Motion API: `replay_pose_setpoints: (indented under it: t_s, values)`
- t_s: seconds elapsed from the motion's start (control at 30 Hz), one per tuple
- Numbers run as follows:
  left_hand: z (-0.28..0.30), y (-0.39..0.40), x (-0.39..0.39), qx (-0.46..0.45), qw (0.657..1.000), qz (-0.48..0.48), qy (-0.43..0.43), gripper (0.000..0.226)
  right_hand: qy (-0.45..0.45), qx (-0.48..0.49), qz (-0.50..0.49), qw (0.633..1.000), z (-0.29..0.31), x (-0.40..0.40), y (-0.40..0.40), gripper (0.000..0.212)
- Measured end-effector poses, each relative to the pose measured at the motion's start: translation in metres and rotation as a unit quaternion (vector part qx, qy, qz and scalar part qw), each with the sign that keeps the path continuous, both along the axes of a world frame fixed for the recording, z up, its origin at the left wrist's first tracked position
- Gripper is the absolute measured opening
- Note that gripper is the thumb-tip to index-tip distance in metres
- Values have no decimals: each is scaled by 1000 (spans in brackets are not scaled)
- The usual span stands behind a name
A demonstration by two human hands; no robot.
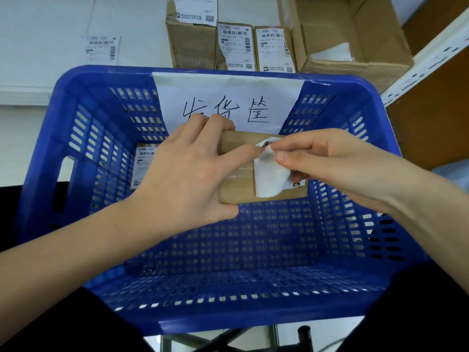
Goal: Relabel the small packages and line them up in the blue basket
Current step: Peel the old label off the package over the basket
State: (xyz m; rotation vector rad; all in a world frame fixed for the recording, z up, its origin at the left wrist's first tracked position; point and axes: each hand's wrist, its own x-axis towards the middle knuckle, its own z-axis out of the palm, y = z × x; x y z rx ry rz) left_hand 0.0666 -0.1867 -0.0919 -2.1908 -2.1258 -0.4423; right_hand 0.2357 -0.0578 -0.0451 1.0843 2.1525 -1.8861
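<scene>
label (269, 174) print curled under, package (236, 191) half-covered

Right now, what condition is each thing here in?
Held package: gripped by left hand, above the blue basket.
Label: partly peeled, pinched by right hand.
Package in basket: labelled, lying inside.
Large carton: open.
Boxes on table: labelled, upright.

A white desk (50, 26) spans the back; a white slotted shelf upright (429, 57) crosses brown panelling (436, 118) at right.
</scene>
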Motion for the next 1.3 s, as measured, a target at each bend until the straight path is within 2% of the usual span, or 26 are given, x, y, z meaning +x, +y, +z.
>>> replay_pose_setpoints:
  t_s: [0.17, 0.23, 0.33, 0.43, 0.53, 0.67, 0.8, 1.03, 1.13, 1.3]
  values:
    - [-3, 0, -1, 14, 999, -4, 39, 72, 13, -40, 28, 999, 5, 0, -2, 46]
    - [-3, 0, 0, 19, 998, -11, 59, 73, 10, -35, -13, 999, 0, 0, -4, 37]
    - [-3, 0, -1, 26, 996, -25, 78, 73, 4, -25, -72, 997, -9, -3, -8, 6]
    - [-4, 0, 0, 26, 997, -27, 73, 71, 8, -7, -103, 995, -14, -5, -10, 10]
    - [-4, 0, 1, 19, 998, -19, 59, 66, 25, 40, -114, 992, -14, -6, -12, 10]
    - [-4, 0, 1, 14, 999, -7, 38, 62, 48, 162, -59, 984, -16, -6, -14, 8]
    - [-1, 1, -2, 29, 999, 4, 30, 60, 70, 143, -59, 985, -12, -4, -10, 8]
    - [-1, 1, -1, 35, 998, -5, 48, 68, 65, 230, -73, 968, -15, -4, -14, 6]
    - [-2, 2, -1, 19, 998, -24, 50, 63, 52, 210, -88, 972, -18, -3, -13, 6]
    - [-2, 4, -5, 5, 999, -12, 32, 69, 61, 68, -89, 992, -12, -2, -11, 7]
